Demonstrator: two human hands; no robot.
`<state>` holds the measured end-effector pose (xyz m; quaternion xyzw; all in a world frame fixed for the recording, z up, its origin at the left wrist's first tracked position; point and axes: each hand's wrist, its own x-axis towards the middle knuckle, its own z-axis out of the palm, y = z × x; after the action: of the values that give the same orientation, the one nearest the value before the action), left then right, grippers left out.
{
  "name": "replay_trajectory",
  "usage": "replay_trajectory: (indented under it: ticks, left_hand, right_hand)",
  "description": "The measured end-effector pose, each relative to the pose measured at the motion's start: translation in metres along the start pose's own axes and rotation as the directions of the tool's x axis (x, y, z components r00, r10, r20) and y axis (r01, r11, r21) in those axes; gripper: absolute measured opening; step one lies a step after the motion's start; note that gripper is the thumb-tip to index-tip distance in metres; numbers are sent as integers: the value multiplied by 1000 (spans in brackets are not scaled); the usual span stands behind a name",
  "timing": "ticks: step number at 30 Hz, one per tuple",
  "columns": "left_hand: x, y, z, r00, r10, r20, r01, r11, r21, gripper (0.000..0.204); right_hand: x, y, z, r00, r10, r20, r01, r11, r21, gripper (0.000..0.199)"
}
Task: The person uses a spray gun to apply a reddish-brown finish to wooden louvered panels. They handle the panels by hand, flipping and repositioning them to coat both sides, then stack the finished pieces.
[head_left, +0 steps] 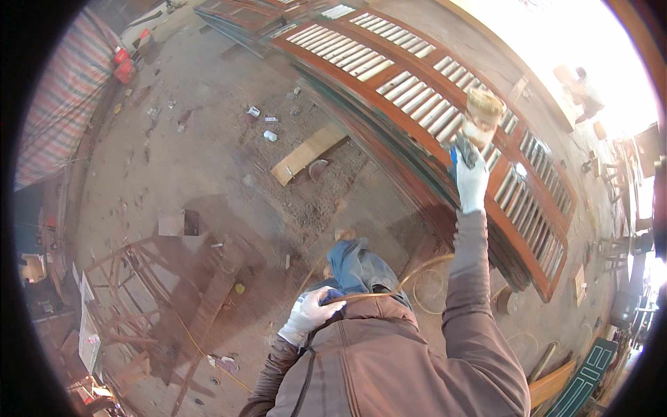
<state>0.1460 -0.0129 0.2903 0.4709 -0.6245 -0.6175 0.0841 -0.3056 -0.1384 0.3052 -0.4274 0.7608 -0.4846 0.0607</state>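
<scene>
My right hand [472, 182], in a white glove, reaches out over a stack of louvered shutters and is closed around a spray gun [467, 151]. A paint cup [483, 115], stained yellowish and whitish, sits at the far end of the gun. Beneath it lies the top louvered shutter [410, 132], with a reddish-brown frame and pale, partly coated slats. My left hand [309, 316], also gloved in white, is held at my waist, its fingers wrapped around a brownish air hose [372, 295]. From there the hose runs across my front toward my right arm.
A wooden board [309, 153] lies on the dusty floor ahead, with scraps of litter nearby. Thin wooden framing [128, 292] stands at the left. Loops of hose [431, 288] rest beside the shutter stack. A green panel [587, 375] leans at the lower right.
</scene>
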Motion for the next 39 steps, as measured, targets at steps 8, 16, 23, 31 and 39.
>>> replay_trajectory:
  ticks: [8, 16, 23, 31, 39]
  left_hand:
    - [131, 10, -111, 997, -29, -69, 28, 999, -23, 27]
    - [253, 50, -199, 998, 52, 29, -53, 998, 34, 30]
    - [297, 59, -272, 996, 0, 89, -1, 1000, 13, 26]
    - [329, 41, -384, 981, 9, 194, -14, 1000, 25, 30]
    - [337, 15, -452, 973, -78, 217, 87, 996, -33, 28]
  right_hand:
    - [76, -32, 154, 973, 216, 78, -219, 975, 29, 33]
    - [219, -115, 366, 955, 177, 236, -261, 880, 397, 30]
    - [284, -147, 472, 942, 210, 262, -333, 687, 645, 30]
    - [215, -155, 427, 988, 116, 104, -88, 967, -239, 34]
    - [297, -192, 576, 943, 302, 142, -334, 845, 418, 35]
